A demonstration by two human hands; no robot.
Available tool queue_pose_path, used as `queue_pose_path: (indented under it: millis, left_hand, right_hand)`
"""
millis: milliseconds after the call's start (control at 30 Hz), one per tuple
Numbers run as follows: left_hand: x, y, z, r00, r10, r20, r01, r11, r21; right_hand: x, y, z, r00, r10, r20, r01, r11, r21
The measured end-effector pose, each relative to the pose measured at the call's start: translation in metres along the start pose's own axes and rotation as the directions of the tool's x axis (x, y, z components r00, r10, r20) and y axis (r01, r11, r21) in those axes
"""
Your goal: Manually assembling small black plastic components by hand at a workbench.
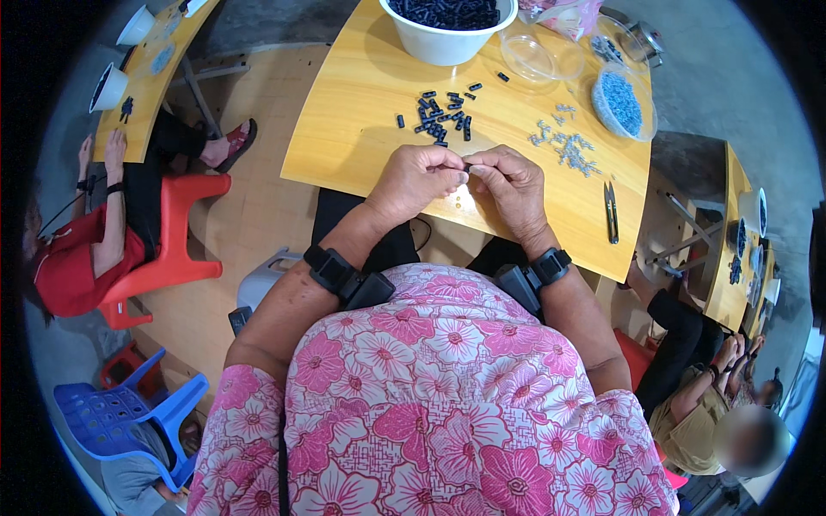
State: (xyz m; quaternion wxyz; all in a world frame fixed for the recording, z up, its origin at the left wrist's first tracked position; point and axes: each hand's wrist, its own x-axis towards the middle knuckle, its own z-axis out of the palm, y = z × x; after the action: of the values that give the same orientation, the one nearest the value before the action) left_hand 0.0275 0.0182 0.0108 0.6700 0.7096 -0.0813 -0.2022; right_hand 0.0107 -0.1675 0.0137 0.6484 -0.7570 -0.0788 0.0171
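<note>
Over the near edge of the wooden table, my left hand point(419, 179) and my right hand point(514, 186) meet fingertip to fingertip. Both are closed in a pinch on a small black plastic piece point(467, 168), mostly hidden by the fingers. Just beyond my left hand lies a loose pile of small black plastic pieces point(443, 113). To the right of my right hand, small pale metallic-looking parts point(572, 153) are scattered on the tabletop. Further right rests a pair of black-handled thread snips point(611, 212), its tips pointing away from me.
A white tub point(447, 40) full of black pieces stands at the table's far side. Right of it are clear plastic containers point(527, 53) and a bowl of blue parts point(621, 103). Other people sit at tables left and right, near a red chair point(176, 236) and a blue chair point(129, 413).
</note>
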Motion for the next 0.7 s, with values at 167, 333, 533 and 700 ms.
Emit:
queue_pose_path:
  millis: [167, 333, 533, 700]
  left_hand:
    - [0.0003, 0.0012, -0.0015, 1.0, -0.011, 0.01, 0.012, 0.996, -0.092]
    - [0.0012, 0.0021, -0.0028, 0.999, -0.036, 0.004, 0.036, 0.992, -0.117]
    - [0.0008, 0.0054, -0.0037, 0.999, -0.046, 0.005, 0.046, 0.994, -0.1]
    - [0.0004, 0.0052, -0.0048, 0.999, -0.052, 0.007, 0.053, 0.995, -0.085]
  right_hand:
    - [-0.0015, -0.0046, -0.0015, 0.999, 0.007, 0.037, -0.008, 1.0, 0.016]
    - [-0.0021, -0.002, -0.0019, 0.999, -0.011, 0.052, 0.01, 1.0, 0.019]
    - [-0.0015, -0.0023, -0.0019, 0.998, 0.005, 0.061, -0.007, 1.0, 0.021]
    - [-0.0017, -0.0001, -0.0001, 0.999, 0.016, 0.051, -0.017, 0.999, 0.028]
